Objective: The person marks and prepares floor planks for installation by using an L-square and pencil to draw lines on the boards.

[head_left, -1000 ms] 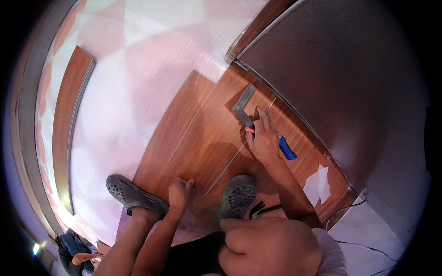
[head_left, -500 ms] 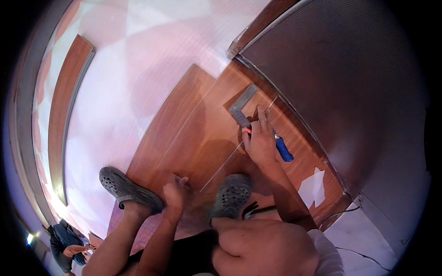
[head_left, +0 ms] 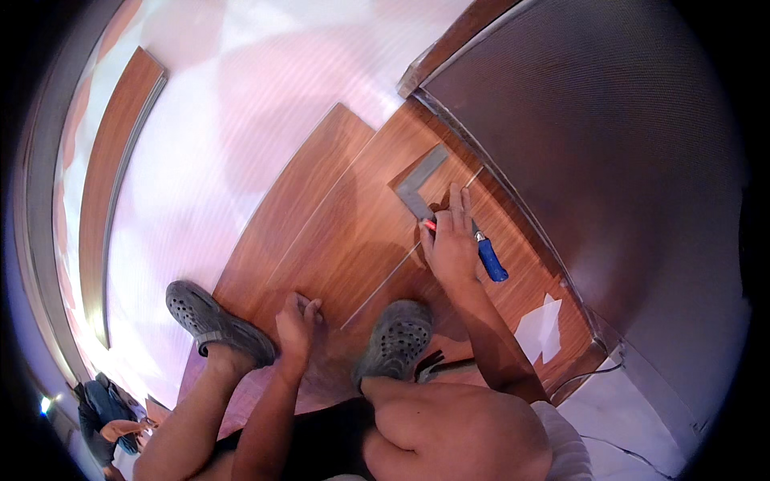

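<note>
My right hand (head_left: 451,247) rests over reddish-brown wood-look planks (head_left: 321,204). Its two front fingers point forward, and a thin red thing (head_left: 430,225) shows at its left edge, apparently held by the thumb side. Just beyond the fingers lies a flat grey L-shaped piece (head_left: 411,192). To the right of this hand is a tool with a blue handle (head_left: 492,260) and metal collar; the hand hides its other end. My left hand (head_left: 297,322) is low over the planks between my feet, fingers curled together. Whatever they hold, if anything, is hidden.
My dark clogs (head_left: 220,325) stand on the planks. Torn white paper (head_left: 539,329) and a black strap-like thing (head_left: 437,365) lie nearby. A dark mesh panel (head_left: 577,144) borders the right. Loose planks (head_left: 120,160) lie far left; a person (head_left: 108,421) is at lower left.
My view has shifted slightly. My left hand's fingers look a little more curled. My right hand stays by the L-shaped piece and the blue-handled tool.
</note>
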`<action>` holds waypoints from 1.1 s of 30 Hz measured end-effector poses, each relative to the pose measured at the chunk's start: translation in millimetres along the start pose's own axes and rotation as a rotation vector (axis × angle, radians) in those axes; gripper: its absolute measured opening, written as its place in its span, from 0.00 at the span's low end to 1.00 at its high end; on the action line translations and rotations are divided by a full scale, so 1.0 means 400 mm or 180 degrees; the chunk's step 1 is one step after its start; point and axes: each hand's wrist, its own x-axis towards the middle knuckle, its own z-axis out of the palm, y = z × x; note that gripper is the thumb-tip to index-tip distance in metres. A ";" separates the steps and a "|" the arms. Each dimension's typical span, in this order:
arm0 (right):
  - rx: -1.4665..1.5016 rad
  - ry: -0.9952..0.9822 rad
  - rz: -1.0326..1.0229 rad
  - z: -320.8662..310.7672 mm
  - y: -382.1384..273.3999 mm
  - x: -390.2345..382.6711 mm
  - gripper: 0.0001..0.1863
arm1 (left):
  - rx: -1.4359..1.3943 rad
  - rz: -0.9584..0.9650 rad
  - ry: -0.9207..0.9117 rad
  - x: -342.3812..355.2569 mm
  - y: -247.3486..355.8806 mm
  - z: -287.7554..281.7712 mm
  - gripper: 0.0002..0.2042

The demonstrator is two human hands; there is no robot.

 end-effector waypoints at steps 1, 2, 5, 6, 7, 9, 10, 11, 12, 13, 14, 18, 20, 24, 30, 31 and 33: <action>-0.0006 0.0072 -0.0047 -0.008 -0.001 -0.004 0.15 | 0.0049 0.0030 -0.0012 -0.001 -0.004 -0.005 0.14; -0.0009 0.0140 -0.0101 -0.019 -0.003 -0.008 0.14 | 0.0089 -0.0018 -0.0105 0.004 -0.006 -0.007 0.14; 0.0367 -0.0408 0.0191 -0.064 -0.029 -0.025 0.14 | 0.0135 -0.0125 -0.0154 0.014 0.020 -0.043 0.13; 0.0232 -0.0226 0.0013 -0.083 -0.045 -0.032 0.14 | 0.0073 -0.0058 -0.0054 0.020 0.036 -0.056 0.13; 0.0400 -0.0246 0.0042 -0.099 -0.063 -0.034 0.13 | -0.0008 0.0029 0.0038 0.034 0.049 -0.064 0.13; 0.0753 -0.0274 0.0111 -0.130 -0.102 -0.030 0.12 | -0.0011 0.0154 0.0281 0.071 0.080 -0.098 0.11; 0.0953 -0.0352 0.0072 -0.137 -0.117 -0.019 0.12 | -0.0008 0.0221 0.0410 0.088 0.095 -0.114 0.11; 0.1166 -0.0449 -0.0016 -0.124 -0.127 -0.010 0.12 | -0.0001 0.0378 0.0577 0.105 0.111 -0.127 0.11; 0.1352 -0.0529 -0.0088 -0.118 -0.144 0.007 0.13 | -0.0007 0.0558 0.0723 0.123 0.135 -0.143 0.12; 0.1503 -0.0574 -0.0157 -0.108 -0.150 0.026 0.13 | -0.0044 0.0778 0.0861 0.147 0.157 -0.143 0.13; 0.1548 -0.0731 -0.0139 -0.092 -0.161 0.039 0.14 | 0.0168 0.1311 0.1019 0.165 0.178 -0.140 0.14; 0.2001 -0.1005 -0.0202 -0.042 -0.203 0.064 0.14 | 0.0604 0.2550 0.1094 0.206 0.245 -0.106 0.21; 0.2094 -0.1118 -0.0256 -0.072 -0.202 0.076 0.14 | 0.0540 0.2527 0.0935 0.220 0.269 -0.083 0.21; 0.2771 -0.0918 -0.0016 -0.061 -0.153 0.054 0.14 | 0.0417 0.2699 0.1015 0.244 0.330 -0.068 0.18; 0.3141 -0.1404 0.1169 -0.077 -0.085 0.092 0.17 | 0.0416 0.2812 0.0775 0.298 0.386 0.015 0.14; 0.2764 -0.1241 0.1059 -0.074 -0.074 0.109 0.17 | 0.0432 0.2864 0.0802 0.313 0.393 0.034 0.14; 0.2008 -0.0937 0.0841 -0.081 -0.067 0.142 0.18 | 0.0368 0.2795 0.1146 0.354 0.398 0.068 0.15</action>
